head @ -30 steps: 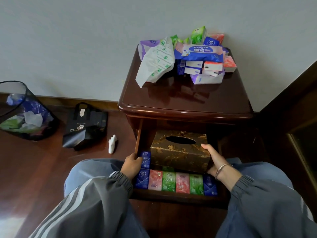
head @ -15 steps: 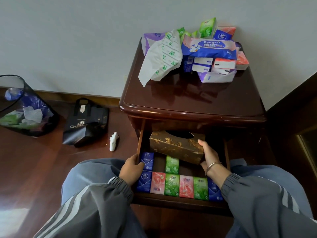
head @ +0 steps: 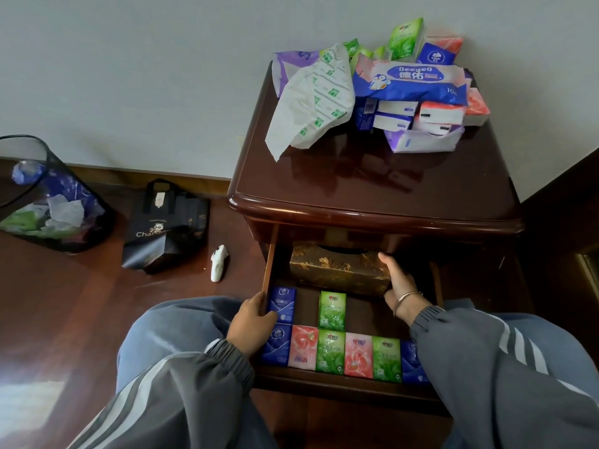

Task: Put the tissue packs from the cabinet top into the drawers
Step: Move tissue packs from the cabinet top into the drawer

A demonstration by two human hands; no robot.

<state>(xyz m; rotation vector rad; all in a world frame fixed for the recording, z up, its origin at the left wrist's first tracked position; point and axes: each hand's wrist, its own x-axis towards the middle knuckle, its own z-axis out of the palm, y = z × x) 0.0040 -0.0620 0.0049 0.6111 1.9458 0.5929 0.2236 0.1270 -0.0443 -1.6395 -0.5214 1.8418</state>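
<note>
Back goes the gold tissue box (head: pixel 338 270) under the cabinet lip at frame centre, right hand (head: pixel 397 280) fingers wrapped on its end, clearing drawer (head: pixel 340 385) room, left hand (head: pixel 251 322) loosely curled on the side rail, while tissue packs (head: pixel 418 95) wait upper right on the surface

We are looking from one head-worn wide-angle camera, facing forward and steeply down. We are sitting close over the open drawer (head: pixel 350 380), low in the frame between both sleeves. The cabinet top (head: pixel 372 186) is lying farther off, upper centre, against the wall (head: pixel 129 76). The floor (head: pixel 64 319) is filling the left side. Edges are bending with lens distortion.
</note>
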